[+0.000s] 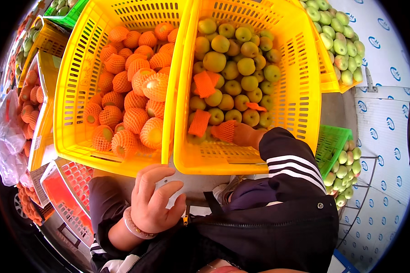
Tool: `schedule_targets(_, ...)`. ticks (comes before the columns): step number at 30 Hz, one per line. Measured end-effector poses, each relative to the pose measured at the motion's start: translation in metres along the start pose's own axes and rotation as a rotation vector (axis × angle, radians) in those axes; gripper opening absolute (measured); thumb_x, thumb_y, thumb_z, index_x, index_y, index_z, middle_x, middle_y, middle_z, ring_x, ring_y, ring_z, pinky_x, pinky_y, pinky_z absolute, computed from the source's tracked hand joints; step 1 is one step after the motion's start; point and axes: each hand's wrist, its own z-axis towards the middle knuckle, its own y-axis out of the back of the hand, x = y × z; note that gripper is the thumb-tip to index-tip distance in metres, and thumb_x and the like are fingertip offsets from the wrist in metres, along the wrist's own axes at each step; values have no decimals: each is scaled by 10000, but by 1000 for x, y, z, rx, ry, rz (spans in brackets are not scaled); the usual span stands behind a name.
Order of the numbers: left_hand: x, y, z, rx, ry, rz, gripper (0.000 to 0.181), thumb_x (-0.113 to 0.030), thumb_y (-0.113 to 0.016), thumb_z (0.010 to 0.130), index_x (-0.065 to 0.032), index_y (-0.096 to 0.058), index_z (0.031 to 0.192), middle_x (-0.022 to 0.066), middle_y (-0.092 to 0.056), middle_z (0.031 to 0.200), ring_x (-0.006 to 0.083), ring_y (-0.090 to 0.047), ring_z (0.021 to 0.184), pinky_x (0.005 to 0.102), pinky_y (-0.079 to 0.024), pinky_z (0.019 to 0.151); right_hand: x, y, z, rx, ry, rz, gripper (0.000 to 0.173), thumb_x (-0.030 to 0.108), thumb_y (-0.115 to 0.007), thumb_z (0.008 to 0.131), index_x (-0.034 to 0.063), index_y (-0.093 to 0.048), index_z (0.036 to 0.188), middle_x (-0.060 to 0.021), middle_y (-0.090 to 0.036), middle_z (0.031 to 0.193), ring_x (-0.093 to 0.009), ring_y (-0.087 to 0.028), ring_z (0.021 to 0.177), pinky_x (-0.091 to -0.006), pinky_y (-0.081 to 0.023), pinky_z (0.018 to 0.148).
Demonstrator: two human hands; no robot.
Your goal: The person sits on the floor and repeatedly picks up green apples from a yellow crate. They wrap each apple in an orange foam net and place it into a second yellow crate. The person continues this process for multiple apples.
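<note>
My right hand (247, 134) reaches into the right yellow plastic basket (300, 88), at its near edge. An orange foam fruit net (224, 131) covers its fingertips, so the exact grip is hidden. Round green-brown fruits, apparently pears (216, 116), fill the floor of this basket around the hand. Loose orange foam nets (200, 123) rest on top of them. My left hand (157, 201) hangs in front of the left yellow basket (66, 119), fingers loosely bent and apart, holding nothing. Several fruits in orange foam nets (135, 120) are piled in that left basket.
The two baskets stand side by side, rims touching. Green fruits fill another yellow crate (328, 76) at the upper right and spill beside a green crate (335, 146). A carton (46, 102) of netted fruits and a pink-white plastic crate (66, 198) stand at the left.
</note>
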Motion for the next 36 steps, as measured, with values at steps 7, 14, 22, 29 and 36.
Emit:
schedule_targets(7,2,-13,7,29,-12,-18,328,-6,-694,670,-33,-600,983,165,-587,1058,370,-585,961,440,-488,830,1,-8,-2,-49,-14,-19,572,250,-746,696,53,-587,1209,-127,-613,1200,-282,-588,1110,-385,-427,991)
schedule_targets(14,10,-14,4,-13,-37,-8,295,10,-695,686,-23,-604,965,148,-604,994,360,-588,936,413,-501,799,-11,44,-70,-443,-245,257,618,248,-765,675,51,-570,1227,-125,-610,1200,-277,-587,1115,-380,-423,1001)
schedule_targets(22,-4,-18,-16,-277,-48,-50,872,-226,-864,605,-11,-434,1332,235,-445,1332,430,-473,1198,493,-401,1004,108,207,-175,-704,471,1898,695,156,-798,719,30,-502,1335,-17,-590,1195,-124,-542,1127,-286,-427,998)
schedule_targets(29,-16,-3,-33,-501,-132,0,842,-336,-888,579,-43,-493,1262,240,-384,1373,458,-382,1279,547,-352,1054,189,221,-178,-691,441,2059,653,194,-763,767,14,-484,1330,-37,-557,1245,-132,-517,1158,-290,-407,1007)
schedule_targets(36,-14,28,-46,-508,-154,60,809,-318,-873,540,-47,-523,1217,230,-374,1389,459,-361,1295,564,-320,1065,214,232,-169,-1102,684,2011,855,490,-603,924,8,-225,1520,-98,-343,1534,-209,-323,1420,-363,-260,1164)
